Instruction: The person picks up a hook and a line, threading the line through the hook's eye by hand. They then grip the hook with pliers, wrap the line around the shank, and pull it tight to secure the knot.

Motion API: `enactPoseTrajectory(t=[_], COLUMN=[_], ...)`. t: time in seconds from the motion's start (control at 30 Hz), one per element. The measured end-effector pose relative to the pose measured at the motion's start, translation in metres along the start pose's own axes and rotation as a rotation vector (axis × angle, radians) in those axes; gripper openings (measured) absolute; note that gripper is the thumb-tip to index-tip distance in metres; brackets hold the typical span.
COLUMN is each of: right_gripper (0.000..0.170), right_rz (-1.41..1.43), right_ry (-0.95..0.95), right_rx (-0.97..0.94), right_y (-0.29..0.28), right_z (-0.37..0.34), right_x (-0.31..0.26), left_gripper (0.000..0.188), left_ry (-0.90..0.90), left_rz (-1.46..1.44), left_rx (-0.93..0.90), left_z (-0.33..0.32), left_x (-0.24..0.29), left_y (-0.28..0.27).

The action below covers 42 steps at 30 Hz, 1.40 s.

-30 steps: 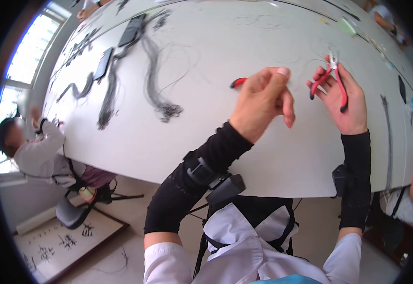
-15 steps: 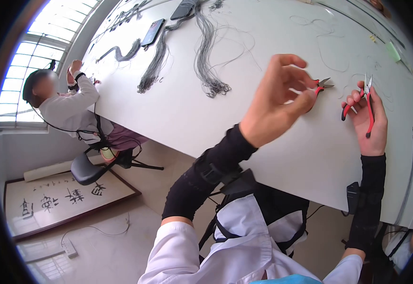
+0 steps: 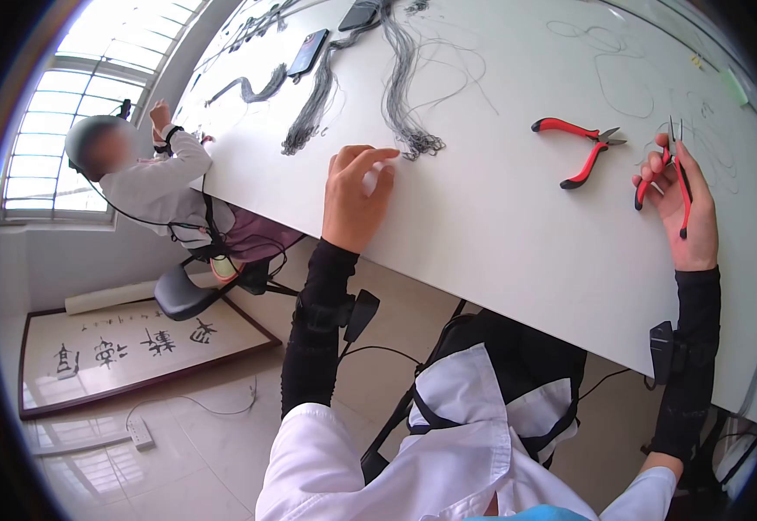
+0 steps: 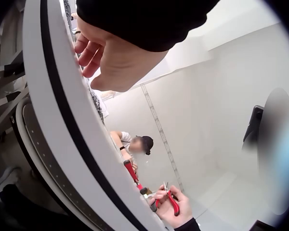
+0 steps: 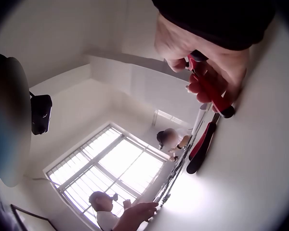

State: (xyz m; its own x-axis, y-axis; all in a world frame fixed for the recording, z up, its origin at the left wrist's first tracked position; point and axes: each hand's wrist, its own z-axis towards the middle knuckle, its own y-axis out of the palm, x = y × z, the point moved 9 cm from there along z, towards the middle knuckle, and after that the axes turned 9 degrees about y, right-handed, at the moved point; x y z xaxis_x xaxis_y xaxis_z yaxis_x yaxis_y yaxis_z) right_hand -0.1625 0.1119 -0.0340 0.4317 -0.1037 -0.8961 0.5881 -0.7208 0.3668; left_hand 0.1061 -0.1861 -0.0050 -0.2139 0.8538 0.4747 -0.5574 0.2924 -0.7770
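Note:
My left hand (image 3: 357, 200) is over the table's near edge, fingers bent loosely and a gap between thumb and forefinger, with nothing in it. Its fingertips are close to the looped end of a bundle of thin grey strands (image 3: 398, 87). Out to the right, my right hand (image 3: 694, 217) holds long-nosed pliers (image 3: 684, 195) with red and black handles, their jaws pointing away from me. Between the hands, red-handled cutters (image 3: 588, 146) lie on the table with handles spread. The right wrist view shows a handle of the held pliers (image 5: 212, 91) across the fingers.
A second grey strand bundle (image 3: 311, 108) and a phone (image 3: 308, 52) lie at the left of the white table (image 3: 500, 226). Loose thin strands (image 3: 621, 82) curl beyond the cutters. A person (image 3: 148, 174) sits at the left; a framed calligraphy sheet (image 3: 135, 347) lies on the floor.
My left hand has swung left from beside the cutters to the grey bundle, leaving the cutters in full view. The head view has turned left. My right hand keeps hold of the pliers.

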Motion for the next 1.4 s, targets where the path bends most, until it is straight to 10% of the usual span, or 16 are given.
enactPoseTrajectory(t=[0.87,1.4], right_gripper=[0.039,0.039], right_rz=[-0.011,0.005], right_ry=[-0.009,0.016], right_rx=[-0.020,-0.013], right_y=[-0.005,-0.006], right_z=[0.004,0.003], right_x=[0.003,0.004], left_gripper=[0.013,0.012], left_ry=[0.201,-0.075], left_rz=[0.040,-0.417], left_rx=[-0.027,0.040], left_z=[-0.004,0.019], left_x=[0.016,-0.020], left_y=[0.004,0.017])
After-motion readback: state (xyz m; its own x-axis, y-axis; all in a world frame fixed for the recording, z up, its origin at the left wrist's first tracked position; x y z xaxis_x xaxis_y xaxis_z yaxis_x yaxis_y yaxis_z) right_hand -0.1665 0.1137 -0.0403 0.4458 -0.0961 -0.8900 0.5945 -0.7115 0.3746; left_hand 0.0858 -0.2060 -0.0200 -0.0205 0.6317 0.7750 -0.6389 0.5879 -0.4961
